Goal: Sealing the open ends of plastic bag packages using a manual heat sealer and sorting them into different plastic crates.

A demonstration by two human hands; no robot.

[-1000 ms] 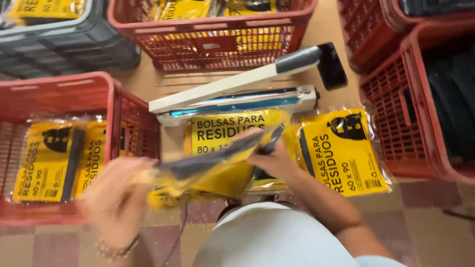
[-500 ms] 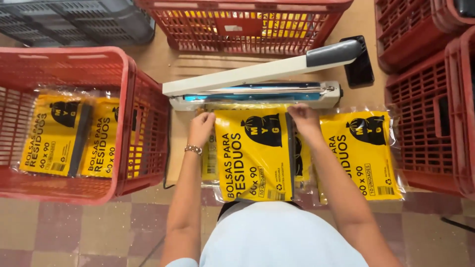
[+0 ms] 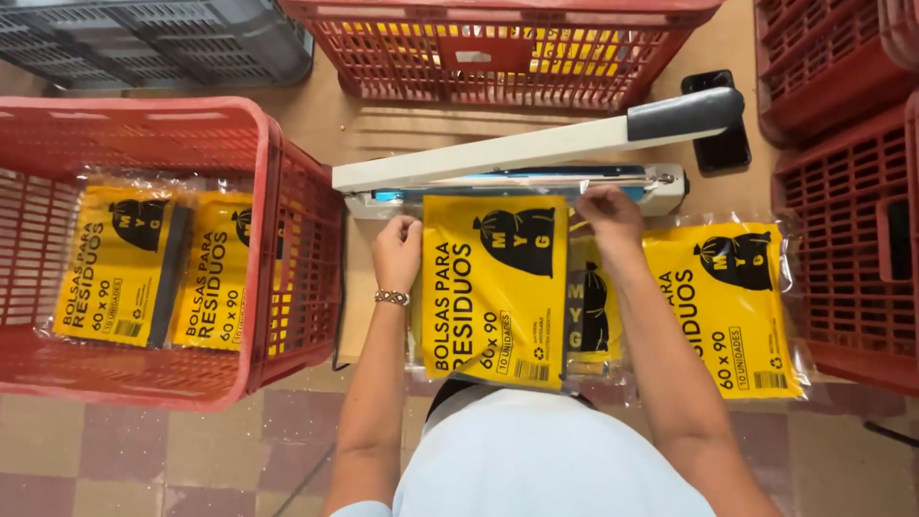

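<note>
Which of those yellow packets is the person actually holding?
The middle packet, its top edge at the sealer, with the left hand and right hand on its upper corners. The others lie untouched.

A single head-worn camera looks almost straight down from above the seated person, close over the white heat sealer on the worktop. The sealer runs across the upper middle of the frame; red crates sit left, right and beyond it, and the person's forearms and lap fill the lower edge below it.
</note>
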